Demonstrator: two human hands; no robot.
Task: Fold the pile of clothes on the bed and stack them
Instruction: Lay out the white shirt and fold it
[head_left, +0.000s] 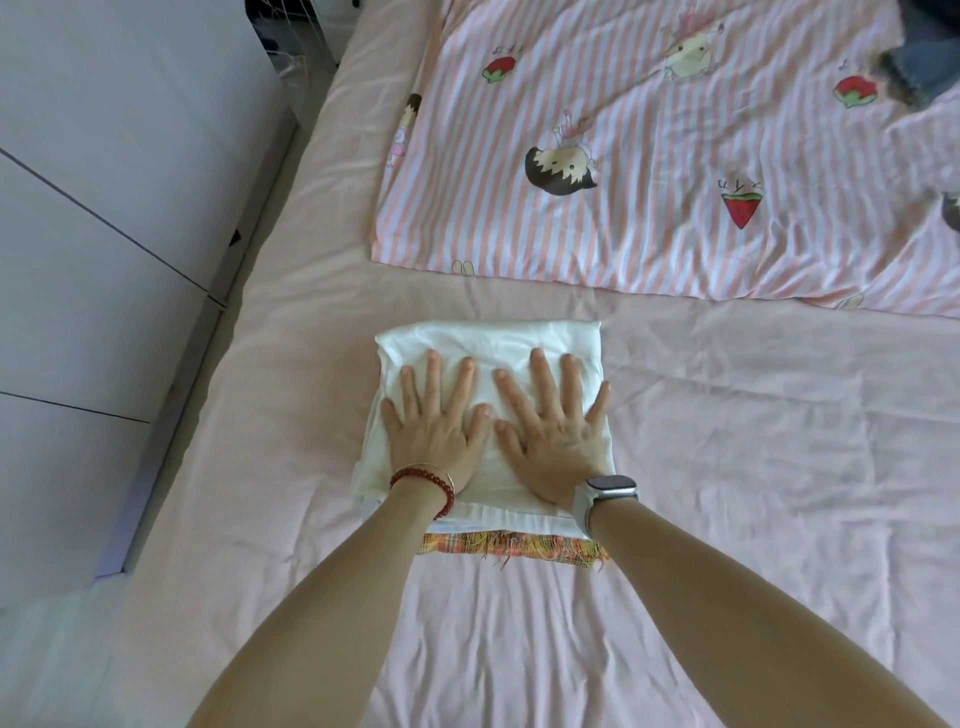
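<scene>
Head view: both hands flat, fingers spread and straight, pressing down side by side on white garment, folded, mid-bed. Left hand wears red bead bracelet; right hand has watch. Neither grips anything. Orange plaid fringed cloth pokes out under the white fold's near edge. Pink sheet underneath; striped cartoon quilt beyond. Jeans far right corner.

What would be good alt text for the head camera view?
Both hands, left hand and right hand, press flat on a folded white garment that lies over a fringed orange plaid cloth on a pink bed sheet. A striped cartoon quilt lies beyond.
</scene>
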